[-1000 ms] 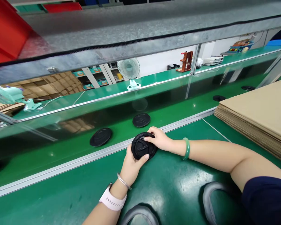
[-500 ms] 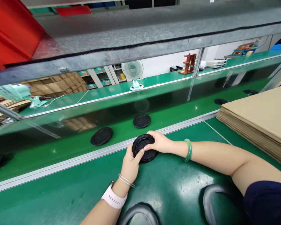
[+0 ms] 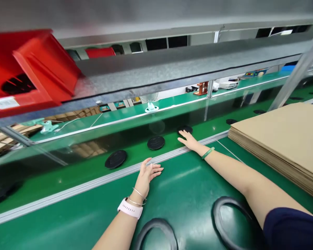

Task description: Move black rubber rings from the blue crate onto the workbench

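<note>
My right hand (image 3: 190, 140) is stretched out flat across the metal rail (image 3: 99, 182), fingers spread and holding nothing, its fingertips just at the near edge of a black round lid (image 3: 185, 130) that lies on the conveyor belt (image 3: 75, 173) at about one o'clock from my seat. My left hand (image 3: 147, 173) rests open, palm down, on the green bench (image 3: 187, 194) just short of the rail at twelve o'clock, also empty. Two more lids lie on the belt: one (image 3: 156, 142) just past the left hand at twelve, another (image 3: 116, 159) at eleven. To do this well I would keep the right hand low and flat and lay the fingers squarely over the lid's rim before closing, since the belt is glossy and the lid looks flat and thin. At three o'clock a stack of cardboard sheets (image 3: 281, 139) sits well apart from both hands. Two black rings (image 3: 156, 232) near six o'clock are cut off by the lower edge. I cannot tell whether the fingertips actually touch the lid, and the lids further along the belt are too small to make out.
</note>
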Demonstrator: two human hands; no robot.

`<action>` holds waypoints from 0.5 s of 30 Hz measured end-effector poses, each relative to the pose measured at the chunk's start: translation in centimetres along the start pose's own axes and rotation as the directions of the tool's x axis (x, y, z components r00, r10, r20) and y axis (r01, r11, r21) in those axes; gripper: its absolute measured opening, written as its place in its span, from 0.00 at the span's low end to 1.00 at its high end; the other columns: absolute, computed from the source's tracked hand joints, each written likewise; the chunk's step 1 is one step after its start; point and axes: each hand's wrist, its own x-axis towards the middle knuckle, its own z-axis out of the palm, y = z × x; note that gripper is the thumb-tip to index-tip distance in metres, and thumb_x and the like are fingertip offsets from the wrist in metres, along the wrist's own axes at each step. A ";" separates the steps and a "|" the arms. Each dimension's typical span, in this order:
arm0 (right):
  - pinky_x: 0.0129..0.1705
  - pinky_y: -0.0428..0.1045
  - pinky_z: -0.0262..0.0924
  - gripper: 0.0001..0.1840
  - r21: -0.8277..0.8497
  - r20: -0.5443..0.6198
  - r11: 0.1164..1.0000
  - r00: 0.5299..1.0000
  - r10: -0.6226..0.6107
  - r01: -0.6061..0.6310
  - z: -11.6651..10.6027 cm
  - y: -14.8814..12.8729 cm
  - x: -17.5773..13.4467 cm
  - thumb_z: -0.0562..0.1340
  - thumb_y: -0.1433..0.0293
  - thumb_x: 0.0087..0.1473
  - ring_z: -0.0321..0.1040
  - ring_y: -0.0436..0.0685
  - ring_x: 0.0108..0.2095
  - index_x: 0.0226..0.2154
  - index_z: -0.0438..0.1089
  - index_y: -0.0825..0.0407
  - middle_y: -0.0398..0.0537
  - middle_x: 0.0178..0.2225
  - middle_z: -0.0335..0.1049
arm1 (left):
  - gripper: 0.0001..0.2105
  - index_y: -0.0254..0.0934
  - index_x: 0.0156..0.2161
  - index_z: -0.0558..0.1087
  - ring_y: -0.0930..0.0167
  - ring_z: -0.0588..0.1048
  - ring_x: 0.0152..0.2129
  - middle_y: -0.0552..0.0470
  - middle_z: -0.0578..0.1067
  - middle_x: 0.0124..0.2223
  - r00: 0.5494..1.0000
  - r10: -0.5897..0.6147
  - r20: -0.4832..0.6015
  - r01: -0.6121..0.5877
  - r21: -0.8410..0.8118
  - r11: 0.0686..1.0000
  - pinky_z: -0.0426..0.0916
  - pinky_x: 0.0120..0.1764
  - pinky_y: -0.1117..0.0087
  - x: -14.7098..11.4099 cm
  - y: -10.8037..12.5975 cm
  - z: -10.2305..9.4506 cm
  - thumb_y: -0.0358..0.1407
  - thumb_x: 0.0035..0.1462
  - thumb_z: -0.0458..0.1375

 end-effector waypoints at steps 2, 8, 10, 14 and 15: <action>0.70 0.59 0.29 0.44 0.068 0.107 0.997 0.993 -0.042 0.035 -0.7 -1.6 -3.9 0.56 0.44 0.63 0.34 0.63 0.69 0.68 0.55 0.60 0.57 0.68 0.41 | 0.37 0.36 0.61 0.51 0.58 0.76 0.49 0.37 0.74 0.49 0.999 0.009 0.054 -0.009 0.008 1.000 0.68 0.56 0.52 -0.3 0.7 0.1 0.59 0.59 0.57; 0.70 0.59 0.31 0.45 0.152 0.548 0.985 0.823 -0.150 0.079 -7.8 -5.9 -18.0 0.55 0.36 0.59 0.41 0.66 0.68 0.63 0.65 0.51 0.53 0.63 0.55 | 0.37 0.41 0.63 0.61 0.57 0.60 0.64 0.38 0.65 0.63 0.945 -0.066 0.321 0.016 0.156 0.988 0.48 0.68 0.49 -7.0 4.5 -3.0 0.58 0.55 0.62; 0.70 0.58 0.21 0.48 0.108 0.659 0.992 0.743 -0.115 0.058 -9.6 -7.0 -21.7 0.59 0.34 0.55 0.31 0.66 0.69 0.65 0.61 0.48 0.50 0.66 0.48 | 0.40 0.47 0.64 0.62 0.55 0.52 0.67 0.43 0.58 0.68 0.905 -0.126 0.407 0.005 0.285 0.958 0.42 0.68 0.47 -11.4 5.3 -4.9 0.55 0.49 0.69; 0.68 0.61 0.11 0.55 -0.203 0.637 0.970 0.770 0.030 0.130 -8.0 -8.8 -25.8 0.66 0.36 0.49 0.19 0.66 0.69 0.69 0.51 0.44 0.47 0.70 0.33 | 0.51 0.54 0.69 0.54 0.51 0.31 0.68 0.51 0.33 0.73 0.833 -0.317 0.454 -0.149 0.736 0.661 0.29 0.66 0.42 -19.5 5.2 -5.2 0.59 0.42 0.71; 0.68 0.62 0.11 0.57 -0.269 0.609 0.951 0.792 0.044 0.153 -6.8 -9.2 -25.9 0.66 0.36 0.48 0.18 0.66 0.69 0.70 0.49 0.43 0.46 0.70 0.30 | 0.51 0.55 0.69 0.53 0.49 0.28 0.68 0.50 0.31 0.72 0.840 -0.325 0.435 -0.195 0.799 0.568 0.27 0.65 0.40 -20.7 4.9 -4.3 0.60 0.42 0.70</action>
